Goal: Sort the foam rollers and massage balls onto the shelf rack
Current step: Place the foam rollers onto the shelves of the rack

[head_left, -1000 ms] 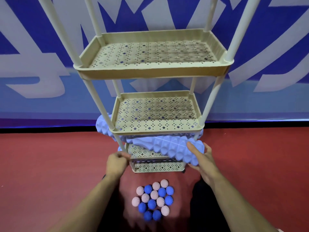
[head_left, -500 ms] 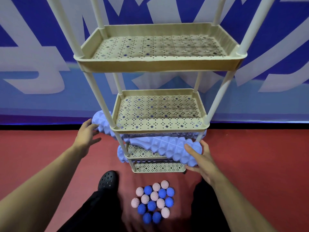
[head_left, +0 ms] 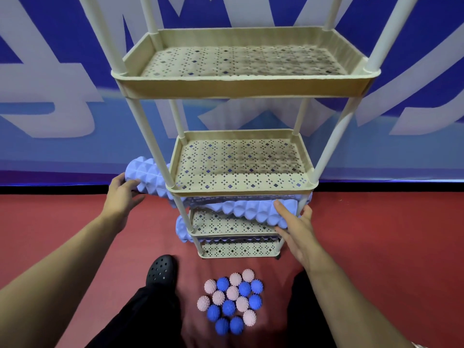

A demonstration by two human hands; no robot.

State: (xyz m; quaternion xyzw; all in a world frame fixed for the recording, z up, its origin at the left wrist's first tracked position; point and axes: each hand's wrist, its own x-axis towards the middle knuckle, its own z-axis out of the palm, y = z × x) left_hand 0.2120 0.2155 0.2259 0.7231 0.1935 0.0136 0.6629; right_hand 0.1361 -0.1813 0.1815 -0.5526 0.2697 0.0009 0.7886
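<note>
Seating the long foam roller (head_left: 241, 209) on the shelf rack (head_left: 241, 89), third tier down. Left hand (head_left: 123, 194) cupped loosely on its far-left end, right hand (head_left: 293, 219) spread against the near-right end. Best pushed level, inward, clear of posts. Massage balls (head_left: 232, 300) clustered on the floor, near.

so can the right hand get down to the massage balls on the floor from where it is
Probably yes. The right hand rests open on a foam roller in the rack, and the massage balls lie on open floor just below, nothing between them.
</note>
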